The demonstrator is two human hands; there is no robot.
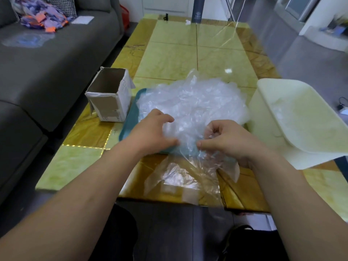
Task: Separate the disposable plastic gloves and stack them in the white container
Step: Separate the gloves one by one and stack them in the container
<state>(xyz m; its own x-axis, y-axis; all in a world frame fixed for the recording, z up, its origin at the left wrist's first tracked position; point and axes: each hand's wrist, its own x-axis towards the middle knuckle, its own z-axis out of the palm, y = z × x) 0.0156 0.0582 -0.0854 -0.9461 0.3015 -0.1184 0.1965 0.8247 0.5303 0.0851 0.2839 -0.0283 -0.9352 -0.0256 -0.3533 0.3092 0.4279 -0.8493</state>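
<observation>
**Fig. 1. Separation of one glove from the heap, head view.** A pile of clear plastic gloves [192, 102] is shown heaped on a teal tray [130, 121] at the middle of the table [169, 59]. The white container [293, 113] is set just to the right of the tray, and a little clear film appears to lie inside it. An open cardboard box [109, 95] stands to the left.

The step in hand is judged to be the peeling of a single loose glove [178, 176], whose film hangs from the hands over the near table edge. The step is best done with the heap held down on one side while the single layer is drawn slowly sideways. The film clings to itself, so it should be checked that only one sheet comes away before it is carried to the container.

The left hand [152, 129] is laid on the near edge of the pile. Its fingers [165, 117] are spread and curled over the film, and the thumb is closed toward them from below. The right hand [227, 140] is curled tightly, and the loose glove is pinched between its thumb and bent fingers [216, 127]. How many layers are held cannot be told.
</observation>
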